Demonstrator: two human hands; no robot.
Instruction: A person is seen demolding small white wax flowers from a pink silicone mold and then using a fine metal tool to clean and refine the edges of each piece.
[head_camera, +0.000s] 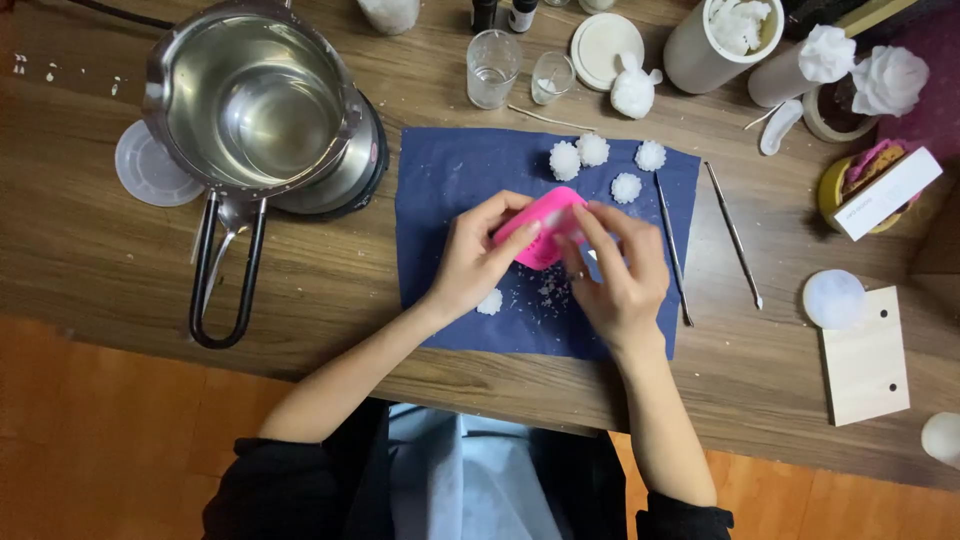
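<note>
Both hands, left hand (470, 262) and right hand (620, 270), grip a pink mould (545, 225) over blue cloth (440, 180) beside white wax flowers (592, 150).

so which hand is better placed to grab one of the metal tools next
Right. The right hand sits beside the two metal tools, while the left hand is on the far side of the pink mould.

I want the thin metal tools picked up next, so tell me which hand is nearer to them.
Right. The right hand holds the pink mold just beside the nearer metal tool at the blue mat's edge; the left hand is on the mold's far side, further away.
</note>
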